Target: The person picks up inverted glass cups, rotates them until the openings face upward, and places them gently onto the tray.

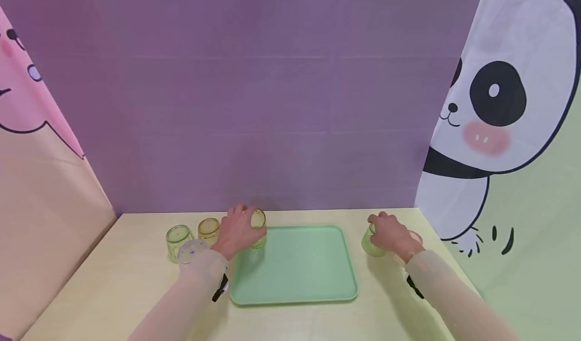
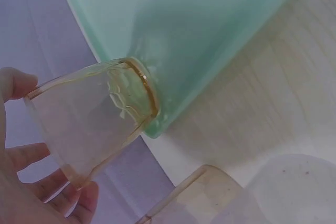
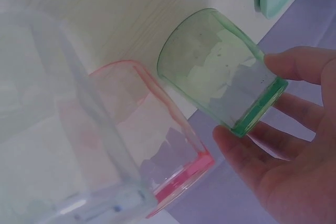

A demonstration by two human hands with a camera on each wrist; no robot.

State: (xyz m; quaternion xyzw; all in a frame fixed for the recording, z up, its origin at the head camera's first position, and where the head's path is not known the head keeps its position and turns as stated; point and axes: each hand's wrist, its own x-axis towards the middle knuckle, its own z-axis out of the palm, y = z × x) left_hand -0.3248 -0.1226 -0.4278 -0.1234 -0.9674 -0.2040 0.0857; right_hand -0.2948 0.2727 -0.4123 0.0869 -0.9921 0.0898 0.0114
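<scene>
My left hand [image 1: 236,229] grips an amber glass [image 1: 258,224] over the far left corner of the mint-green tray [image 1: 299,275]. In the left wrist view the fingers [image 2: 31,156] curl round this amber glass [image 2: 94,121], whose end sits at the tray's corner [image 2: 157,127]. My right hand [image 1: 386,234] holds a green glass [image 1: 371,244] on the table to the right of the tray. The right wrist view shows thumb and fingers [image 3: 294,64] pinching the green glass [image 3: 218,69] by its thick base.
Left of the tray stand a green glass [image 1: 178,240], an amber glass [image 1: 209,229] and a clear glass [image 1: 192,251]. A pink glass [image 3: 157,140] and a clear glass [image 3: 58,129] stand beside my right hand. A purple wall backs the table.
</scene>
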